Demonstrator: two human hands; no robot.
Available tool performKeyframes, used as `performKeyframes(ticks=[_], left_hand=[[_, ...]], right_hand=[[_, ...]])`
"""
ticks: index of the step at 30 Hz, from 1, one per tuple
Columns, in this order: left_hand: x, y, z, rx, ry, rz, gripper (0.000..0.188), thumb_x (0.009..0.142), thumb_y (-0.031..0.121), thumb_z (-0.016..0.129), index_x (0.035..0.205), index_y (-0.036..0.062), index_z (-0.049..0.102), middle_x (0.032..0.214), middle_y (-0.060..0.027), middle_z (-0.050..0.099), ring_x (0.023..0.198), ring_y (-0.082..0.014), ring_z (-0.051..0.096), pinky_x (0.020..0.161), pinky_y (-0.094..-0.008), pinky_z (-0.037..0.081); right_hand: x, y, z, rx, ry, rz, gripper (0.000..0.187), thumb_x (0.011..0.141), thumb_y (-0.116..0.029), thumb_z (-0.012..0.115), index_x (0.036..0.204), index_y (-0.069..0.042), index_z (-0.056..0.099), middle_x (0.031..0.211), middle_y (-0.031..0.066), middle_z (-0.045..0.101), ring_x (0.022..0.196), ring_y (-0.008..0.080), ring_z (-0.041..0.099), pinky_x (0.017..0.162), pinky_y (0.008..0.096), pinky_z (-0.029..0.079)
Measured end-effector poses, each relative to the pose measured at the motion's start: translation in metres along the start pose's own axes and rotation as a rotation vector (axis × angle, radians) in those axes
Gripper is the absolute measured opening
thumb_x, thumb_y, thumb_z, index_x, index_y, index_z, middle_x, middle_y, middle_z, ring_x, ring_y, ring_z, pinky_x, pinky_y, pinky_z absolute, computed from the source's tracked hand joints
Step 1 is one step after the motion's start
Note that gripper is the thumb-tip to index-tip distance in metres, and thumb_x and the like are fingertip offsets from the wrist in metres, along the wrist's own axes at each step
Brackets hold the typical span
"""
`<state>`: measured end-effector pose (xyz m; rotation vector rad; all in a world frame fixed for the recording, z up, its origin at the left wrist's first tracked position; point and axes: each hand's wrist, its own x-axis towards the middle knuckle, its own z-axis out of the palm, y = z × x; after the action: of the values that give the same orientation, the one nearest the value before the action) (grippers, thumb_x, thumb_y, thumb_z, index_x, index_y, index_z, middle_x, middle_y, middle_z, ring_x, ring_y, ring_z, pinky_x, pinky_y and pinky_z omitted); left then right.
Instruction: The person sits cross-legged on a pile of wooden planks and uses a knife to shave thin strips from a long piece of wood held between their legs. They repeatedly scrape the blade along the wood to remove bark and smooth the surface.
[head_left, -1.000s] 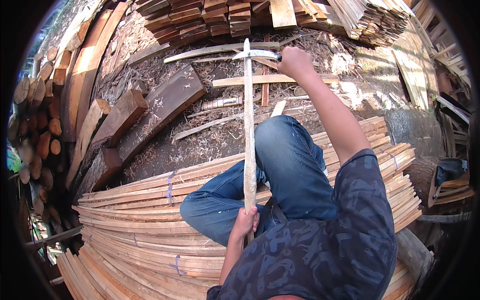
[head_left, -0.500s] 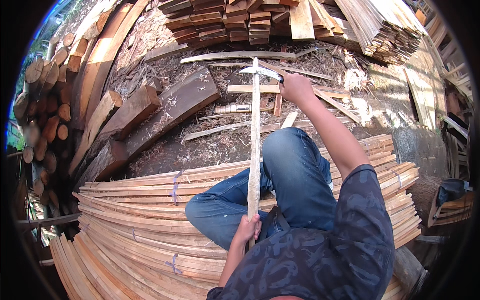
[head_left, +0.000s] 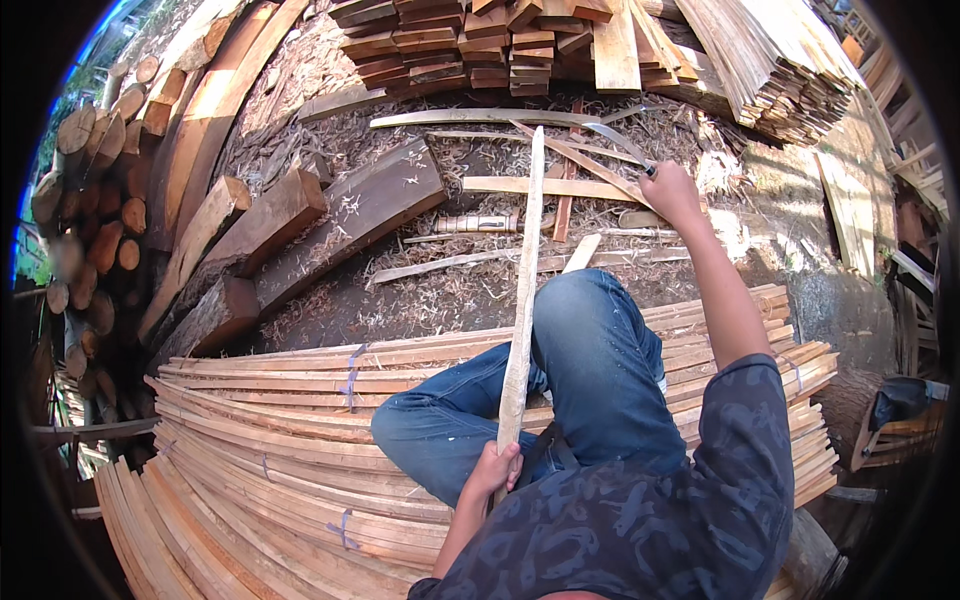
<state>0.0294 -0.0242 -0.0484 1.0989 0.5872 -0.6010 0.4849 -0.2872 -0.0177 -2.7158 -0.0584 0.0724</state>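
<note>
Head view: the left hand [head_left: 493,468] has its fingers wrapped around the near end of a long wooden strip [head_left: 522,310], which runs up over the jeans-clad knee [head_left: 590,340] toward the shaving-strewn ground [head_left: 430,290]. The right hand [head_left: 668,192] has its fingers closed on the handle of a curved blade [head_left: 615,135], raised beside the strip's far end. A glancing cut could skid off the thin strip toward the knee, and the strip could twist, since only 1 hand steadies it. Bundled slats [head_left: 260,420] lie underneath.
</note>
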Motion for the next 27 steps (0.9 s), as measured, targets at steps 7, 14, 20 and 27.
performKeyframes(ticks=[7,14,20,27], left_hand=[[-0.026,0.028,0.000,0.297,-0.020,-0.105,0.042,0.094,0.034,0.059,0.065,0.0039,0.053,0.051,-0.0016,0.049,0.040,-0.0089,0.046,0.037,-0.0247,0.037],[-0.048,0.105,-0.007,0.913,0.253,0.294,0.033,0.080,0.023,0.074,0.101,0.0013,0.063,0.084,-0.0115,0.062,0.079,-0.0217,0.062,0.073,-0.0333,0.050],[-0.114,0.256,0.096,0.788,0.122,1.427,0.024,0.081,0.030,0.072,0.090,0.0082,0.070,0.086,-0.0092,0.061,0.078,-0.0196,0.061,0.071,-0.0361,0.047],[-0.132,0.315,0.151,0.585,-0.284,1.630,0.009,0.075,0.025,0.078,0.079,0.0185,0.073,0.083,0.0003,0.062,0.077,-0.0145,0.060,0.076,-0.0366,0.039]], right_hand=[[-0.120,-0.056,0.007,1.536,-0.218,-0.075,0.060,0.089,-0.056,0.057,0.110,0.001,0.058,0.065,0.0028,0.054,0.039,0.0030,0.039,0.037,0.0177,0.033],[-0.152,-0.110,-0.051,1.459,-0.083,0.025,0.018,0.085,-0.015,0.070,0.097,-0.002,0.066,0.066,0.0001,0.059,0.042,0.0034,0.045,0.037,0.0202,0.035],[-0.163,-0.147,-0.058,1.477,-0.124,-0.068,0.020,0.085,-0.016,0.070,0.098,-0.001,0.065,0.068,0.0009,0.061,0.043,0.0034,0.047,0.039,0.0193,0.038],[-0.159,-0.165,-0.054,1.407,-0.186,-0.157,0.018,0.085,-0.015,0.070,0.098,-0.002,0.064,0.069,0.0013,0.062,0.043,0.0034,0.047,0.039,0.0186,0.036]])
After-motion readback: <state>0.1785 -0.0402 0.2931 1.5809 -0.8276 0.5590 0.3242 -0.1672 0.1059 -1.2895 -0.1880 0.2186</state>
